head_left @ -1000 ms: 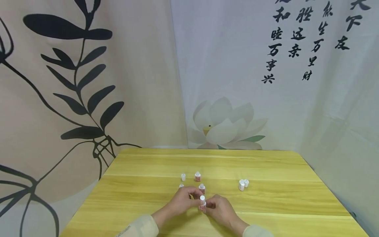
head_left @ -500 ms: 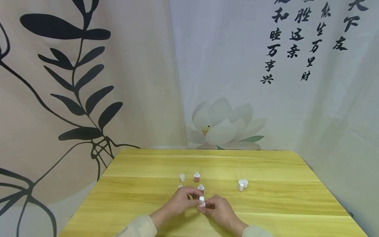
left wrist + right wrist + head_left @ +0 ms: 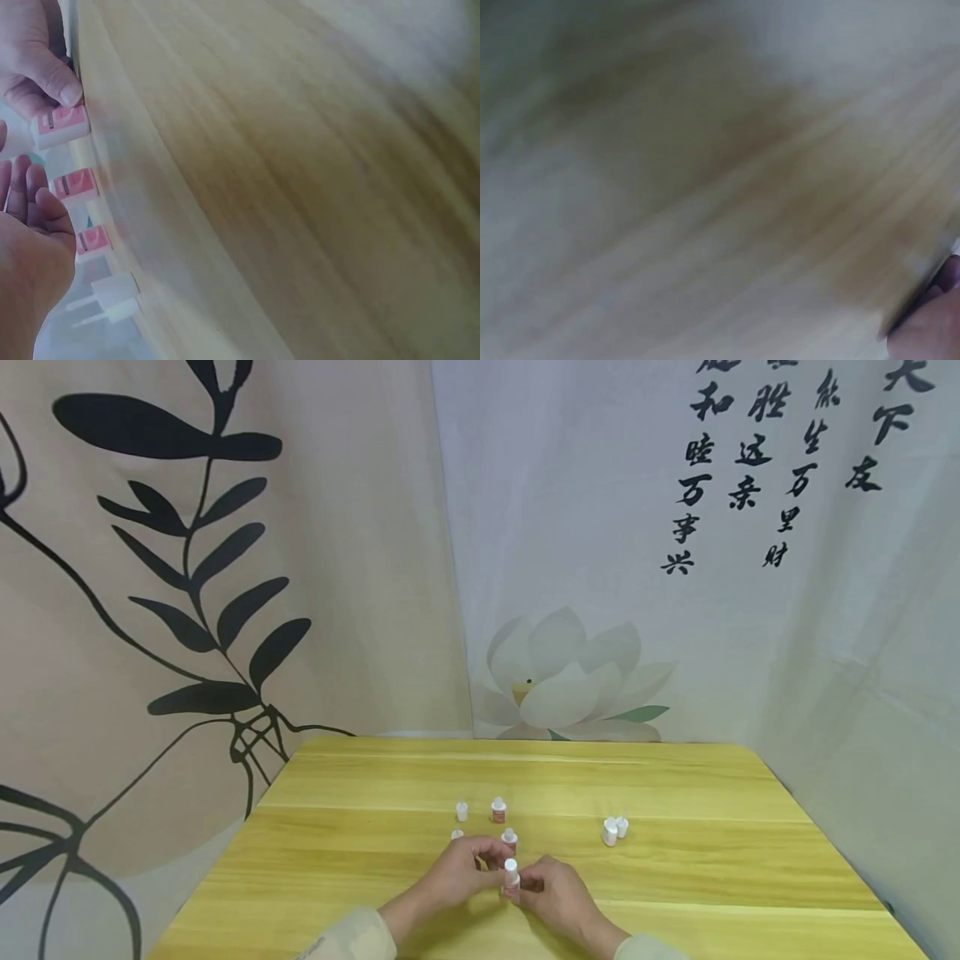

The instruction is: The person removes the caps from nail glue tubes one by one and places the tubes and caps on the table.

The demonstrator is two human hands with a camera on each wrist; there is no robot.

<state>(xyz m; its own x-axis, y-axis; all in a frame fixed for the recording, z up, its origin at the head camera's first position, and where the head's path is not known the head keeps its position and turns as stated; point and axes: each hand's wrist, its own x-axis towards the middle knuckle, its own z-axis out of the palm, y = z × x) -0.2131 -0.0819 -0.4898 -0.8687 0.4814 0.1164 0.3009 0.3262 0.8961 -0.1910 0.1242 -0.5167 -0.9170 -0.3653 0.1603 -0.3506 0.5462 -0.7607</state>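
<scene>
A small bottle [image 3: 512, 887] with a pink-red label stands upright between both hands at the front of the table. The right hand [image 3: 558, 893] pinches its lower body between thumb and fingers. At its narrow white top [image 3: 511, 865], the left hand [image 3: 465, 870] pinches with thumb and forefinger. The left wrist view shows the bottle's label [image 3: 64, 120] with the right thumb [image 3: 64, 86] against it. Just behind the hands stands a second labelled bottle [image 3: 510, 838], with a third bottle [image 3: 498, 811] farther back. The right wrist view catches only the edge of a hand [image 3: 930, 330].
Left of the bottles are a small white piece [image 3: 462, 811] and another white piece [image 3: 457, 834], partly behind the left hand. Two white pieces [image 3: 611, 832] stand together on the right. The wooden table [image 3: 712, 877] ends at a printed cloth backdrop [image 3: 375, 568].
</scene>
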